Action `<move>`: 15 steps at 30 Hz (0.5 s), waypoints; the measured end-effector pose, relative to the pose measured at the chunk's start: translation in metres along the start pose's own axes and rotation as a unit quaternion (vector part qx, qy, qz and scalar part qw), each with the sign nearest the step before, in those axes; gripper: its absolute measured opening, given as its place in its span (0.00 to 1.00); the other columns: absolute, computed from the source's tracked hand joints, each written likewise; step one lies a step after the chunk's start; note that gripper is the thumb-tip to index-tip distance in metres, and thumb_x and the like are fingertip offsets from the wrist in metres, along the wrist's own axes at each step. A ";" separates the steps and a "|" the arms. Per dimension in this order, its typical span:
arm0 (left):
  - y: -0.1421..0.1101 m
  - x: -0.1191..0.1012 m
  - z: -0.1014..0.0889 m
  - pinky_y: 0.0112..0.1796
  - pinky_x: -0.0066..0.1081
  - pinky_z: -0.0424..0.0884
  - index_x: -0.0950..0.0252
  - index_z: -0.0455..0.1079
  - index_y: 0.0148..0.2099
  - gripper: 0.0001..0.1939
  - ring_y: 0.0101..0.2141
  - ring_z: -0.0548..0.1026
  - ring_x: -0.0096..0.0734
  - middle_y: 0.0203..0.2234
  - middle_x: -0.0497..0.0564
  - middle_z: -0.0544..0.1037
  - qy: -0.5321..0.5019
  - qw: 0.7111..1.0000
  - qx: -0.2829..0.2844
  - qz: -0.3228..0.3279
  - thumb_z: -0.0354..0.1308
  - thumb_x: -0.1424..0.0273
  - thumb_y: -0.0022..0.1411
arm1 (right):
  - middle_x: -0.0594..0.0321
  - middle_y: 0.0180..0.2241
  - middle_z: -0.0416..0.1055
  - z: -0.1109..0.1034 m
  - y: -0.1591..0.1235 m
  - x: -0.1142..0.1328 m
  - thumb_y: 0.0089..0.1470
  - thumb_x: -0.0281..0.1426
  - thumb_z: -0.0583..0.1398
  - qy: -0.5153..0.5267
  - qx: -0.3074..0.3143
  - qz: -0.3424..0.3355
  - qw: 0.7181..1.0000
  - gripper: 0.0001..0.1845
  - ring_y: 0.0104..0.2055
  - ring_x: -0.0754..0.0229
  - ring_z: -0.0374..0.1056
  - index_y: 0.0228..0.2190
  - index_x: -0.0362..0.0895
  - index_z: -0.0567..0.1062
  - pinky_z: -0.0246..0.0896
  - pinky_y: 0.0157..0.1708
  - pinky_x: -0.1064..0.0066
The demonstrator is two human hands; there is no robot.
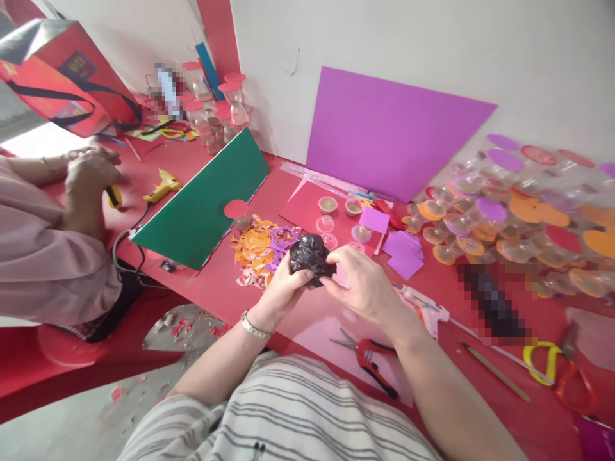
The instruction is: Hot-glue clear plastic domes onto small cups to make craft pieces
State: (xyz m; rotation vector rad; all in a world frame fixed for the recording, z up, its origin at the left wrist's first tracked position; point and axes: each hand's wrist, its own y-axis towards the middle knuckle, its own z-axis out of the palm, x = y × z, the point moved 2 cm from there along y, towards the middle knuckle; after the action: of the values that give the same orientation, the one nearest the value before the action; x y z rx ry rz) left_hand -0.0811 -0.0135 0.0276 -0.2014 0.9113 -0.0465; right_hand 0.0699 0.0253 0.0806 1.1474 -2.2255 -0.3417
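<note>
A bundled black plastic bag (307,255), crumpled and shiny, is held up over the table. My left hand (281,288) grips it from the left and below, with the thumb across its front. On its right edge, my right hand (362,285) pinches the plastic between thumb and fingers. What the bag contains is hidden. Just behind lie orange, purple and pale paper scraps (257,246) and small clear plastic cups (325,224). Red-handled cutters (368,358) lie with their blades apart, below my right hand.
A green board (206,198) stands at left, a purple sheet (384,128) against the wall. Cup-and-disc pieces (480,211) crowd the right, near a glue gun (427,307) and scissors (560,371). A co-worker's hands (91,169) are left, near a yellow glue gun (163,186).
</note>
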 end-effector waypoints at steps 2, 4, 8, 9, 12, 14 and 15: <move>0.000 0.003 0.001 0.24 0.23 0.63 0.65 0.68 0.43 0.28 0.24 0.69 0.23 0.27 0.45 0.74 0.001 1.000 -0.012 0.003 0.74 0.65 0.40 | 0.63 0.31 0.69 0.004 0.002 -0.001 0.56 0.25 0.58 -0.030 0.002 -0.010 1.000 0.08 0.34 0.57 0.69 0.36 0.47 0.64 0.65 0.33 0.68; -0.002 0.006 0.003 0.25 0.23 0.64 0.64 0.67 0.43 0.28 0.24 0.70 0.22 0.28 0.45 0.73 -0.005 1.000 -0.018 -0.006 0.74 0.65 0.41 | 0.63 0.29 0.67 0.009 0.003 0.000 0.54 0.23 0.56 -0.061 -0.009 -0.019 0.998 0.08 0.33 0.57 0.67 0.33 0.48 0.63 0.62 0.32 0.68; -0.005 0.007 0.005 0.27 0.24 0.67 0.64 0.67 0.43 0.27 0.26 0.71 0.23 0.29 0.45 0.74 -0.016 0.999 -0.029 -0.016 0.74 0.65 0.43 | 0.62 0.29 0.67 0.017 0.001 0.006 0.52 0.22 0.54 -0.115 -0.061 -0.032 0.991 0.09 0.33 0.55 0.64 0.32 0.48 0.62 0.60 0.32 0.68; -0.006 0.006 0.005 0.27 0.24 0.68 0.64 0.67 0.42 0.26 0.27 0.71 0.23 0.30 0.45 0.74 -0.018 0.999 -0.027 -0.015 0.74 0.65 0.42 | 0.62 0.29 0.67 0.018 0.000 0.008 0.52 0.21 0.54 -0.127 -0.074 -0.033 0.989 0.09 0.33 0.55 0.64 0.32 0.48 0.62 0.60 0.32 0.68; -0.007 0.006 0.008 0.28 0.25 0.69 0.64 0.67 0.41 0.25 0.28 0.72 0.25 0.30 0.45 0.74 -0.023 1.000 -0.018 -0.011 0.73 0.67 0.42 | 0.62 0.28 0.65 0.017 -0.002 0.013 0.54 0.21 0.53 -0.162 -0.095 -0.029 0.982 0.09 0.33 0.56 0.63 0.31 0.48 0.62 0.58 0.31 0.68; -0.007 0.007 0.010 0.28 0.25 0.69 0.63 0.66 0.40 0.23 0.27 0.72 0.24 0.29 0.44 0.73 -0.018 1.000 -0.015 -0.011 0.72 0.68 0.44 | 0.63 0.27 0.64 0.016 -0.003 0.014 0.57 0.21 0.53 -0.175 -0.092 -0.031 0.980 0.10 0.31 0.57 0.62 0.30 0.48 0.62 0.56 0.29 0.68; -0.007 0.008 0.010 0.28 0.25 0.68 0.63 0.66 0.40 0.22 0.26 0.71 0.23 0.28 0.43 0.73 -0.012 1.000 -0.018 -0.012 0.71 0.68 0.44 | 0.63 0.27 0.63 0.015 -0.004 0.013 0.58 0.21 0.53 -0.180 -0.089 -0.035 0.979 0.10 0.31 0.58 0.61 0.29 0.48 0.62 0.55 0.28 0.68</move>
State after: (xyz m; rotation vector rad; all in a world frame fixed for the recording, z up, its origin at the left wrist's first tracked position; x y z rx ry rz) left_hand -0.0682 -0.0195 0.0287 -0.2460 0.8865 -0.0489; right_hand 0.0572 0.0115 0.0722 1.1403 -2.4015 -0.8175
